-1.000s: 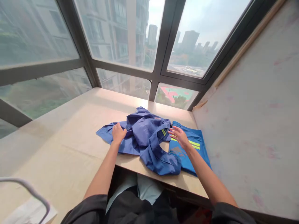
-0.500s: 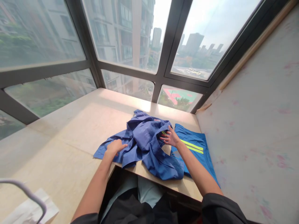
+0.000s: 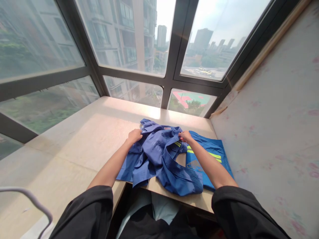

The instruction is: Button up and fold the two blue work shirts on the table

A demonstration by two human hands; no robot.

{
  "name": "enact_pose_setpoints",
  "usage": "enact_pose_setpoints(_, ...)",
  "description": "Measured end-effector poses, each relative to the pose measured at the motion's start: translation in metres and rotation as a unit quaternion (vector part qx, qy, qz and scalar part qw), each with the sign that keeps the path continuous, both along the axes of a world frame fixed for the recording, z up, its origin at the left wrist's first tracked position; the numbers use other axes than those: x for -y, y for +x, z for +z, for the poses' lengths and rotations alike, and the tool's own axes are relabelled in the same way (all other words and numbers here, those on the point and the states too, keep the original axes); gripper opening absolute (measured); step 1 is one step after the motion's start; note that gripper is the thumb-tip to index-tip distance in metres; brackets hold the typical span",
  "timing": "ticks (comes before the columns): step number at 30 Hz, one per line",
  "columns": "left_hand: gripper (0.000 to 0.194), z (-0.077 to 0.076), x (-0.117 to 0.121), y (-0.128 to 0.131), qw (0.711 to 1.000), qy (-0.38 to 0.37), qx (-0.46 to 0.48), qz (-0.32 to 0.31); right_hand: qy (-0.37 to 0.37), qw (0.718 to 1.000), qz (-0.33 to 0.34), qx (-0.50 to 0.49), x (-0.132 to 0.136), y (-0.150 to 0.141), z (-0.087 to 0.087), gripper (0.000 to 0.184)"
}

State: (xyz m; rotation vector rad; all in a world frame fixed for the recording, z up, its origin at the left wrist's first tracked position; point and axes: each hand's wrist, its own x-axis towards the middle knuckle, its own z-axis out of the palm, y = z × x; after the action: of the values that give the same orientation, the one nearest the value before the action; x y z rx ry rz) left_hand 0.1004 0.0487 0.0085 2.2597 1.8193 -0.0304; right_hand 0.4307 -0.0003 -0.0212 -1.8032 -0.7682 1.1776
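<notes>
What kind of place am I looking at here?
Probably a high-up room in an apartment, by a window ledge: tall windows overlook neighbouring buildings, and flower-patterned wallpaper covers the wall on the right.

I stand in what looks like a high-rise home: a corner of dark-framed windows (image 3: 169, 71) above a broad pale ledge (image 3: 74, 146), pink-flowered wallpaper (image 3: 274, 132) on the right, and outside an apartment block (image 3: 127, 36), hazy towers (image 3: 203, 39) and a sports court (image 3: 193, 98) far below.

The left hand (image 3: 135, 135) has moved up the blue garment (image 3: 156, 147) to clasp its left edge. The right hand (image 3: 185, 136), earlier spread open, now grips its upper right.
</notes>
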Motion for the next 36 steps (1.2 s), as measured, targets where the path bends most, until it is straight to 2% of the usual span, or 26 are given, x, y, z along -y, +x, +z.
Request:
enact_pose_setpoints(3,0.027,0.016,-0.010,-0.013,0.999,0.008,0.020,0.027,0.027,0.997,0.020,0.075,0.003,0.022,0.021,0.007)
enact_pose_setpoints(6,0.027,0.047,-0.010,-0.040,0.992,0.055,0.079,0.080,0.094,0.983,0.037,0.153,0.014,0.052,0.052,0.012)
enact_pose_setpoints(8,0.032,0.069,-0.005,-0.057,0.969,0.131,0.154,0.143,0.171,0.959,0.032,0.222,0.023,0.066,0.070,0.022)
enact_pose_setpoints(9,0.034,0.078,-0.002,-0.061,0.952,0.128,0.214,0.176,0.204,0.951,0.017,0.230,0.026,0.070,0.078,0.027)
enact_pose_setpoints(10,0.035,0.086,0.001,-0.061,0.936,0.088,0.282,0.194,0.236,0.946,-0.004,0.223,0.027,0.070,0.084,0.032)
enact_pose_setpoints(13,0.039,0.098,0.002,-0.035,0.873,-0.033,0.453,0.178,0.317,0.936,-0.070,0.139,0.015,0.050,0.092,0.042)
enact_pose_setpoints(15,0.039,0.096,-0.003,0.000,0.851,-0.013,0.499,0.166,0.345,0.929,-0.078,0.110,-0.004,0.024,0.091,0.043)
enact_pose_setpoints(16,0.040,0.092,-0.007,0.018,0.850,0.016,0.499,0.166,0.343,0.932,-0.068,0.098,-0.014,0.011,0.088,0.041)
enact_pose_setpoints(17,0.042,0.087,-0.011,0.035,0.863,0.012,0.479,0.163,0.315,0.945,-0.027,0.078,-0.024,-0.002,0.085,0.039)
enact_pose_setpoints(18,0.044,0.081,-0.015,0.048,0.887,-0.048,0.435,0.148,0.259,0.963,0.038,0.056,-0.032,-0.012,0.080,0.038)
enact_pose_setpoints(19,0.048,0.073,-0.018,0.057,0.909,-0.143,0.373,0.122,0.189,0.974,0.123,0.034,-0.039,-0.018,0.074,0.039)
enact_pose_setpoints(21,0.055,0.057,-0.023,0.062,0.916,-0.297,0.260,0.067,0.086,0.969,0.230,0.020,-0.044,-0.022,0.058,0.045)
enact_pose_setpoints(22,0.056,0.050,-0.026,0.059,0.919,-0.315,0.232,0.047,0.061,0.965,0.253,0.030,-0.045,-0.019,0.049,0.047)
enact_pose_setpoints(23,0.054,0.042,-0.029,0.052,0.932,-0.285,0.220,0.038,0.054,0.963,0.258,0.057,-0.043,-0.013,0.039,0.048)
enact_pose_setpoints(24,0.050,0.035,-0.033,0.043,0.952,-0.216,0.213,0.038,0.052,0.961,0.255,0.096,-0.041,-0.005,0.030,0.048)
enact_pose_setpoints(26,0.045,0.022,-0.043,0.022,0.982,-0.035,0.175,0.065,0.035,0.946,0.249,0.205,-0.036,0.014,0.011,0.048)
enact_pose_setpoints(28,0.050,0.008,-0.055,0.000,0.987,0.078,0.100,0.096,0.008,0.929,0.240,0.283,-0.030,0.033,-0.004,0.055)
enact_pose_setpoints(29,0.054,0.001,-0.061,-0.010,0.988,0.097,0.068,0.101,-0.004,0.921,0.234,0.312,-0.028,0.041,-0.010,0.060)
enact_pose_setpoints(31,0.063,-0.018,-0.071,-0.027,0.992,0.094,0.031,0.074,-0.018,0.905,0.228,0.358,-0.023,0.054,-0.019,0.068)
enact_pose_setpoints(34,0.063,-0.049,-0.077,-0.048,0.999,0.042,0.035,0.000,-0.023,0.878,0.237,0.416,-0.020,0.060,-0.027,0.071)
enact_pose_setpoints(36,0.064,-0.070,-0.078,-0.058,0.999,-0.007,0.041,-0.002,-0.021,0.861,0.255,0.440,-0.022,0.056,-0.033,0.068)
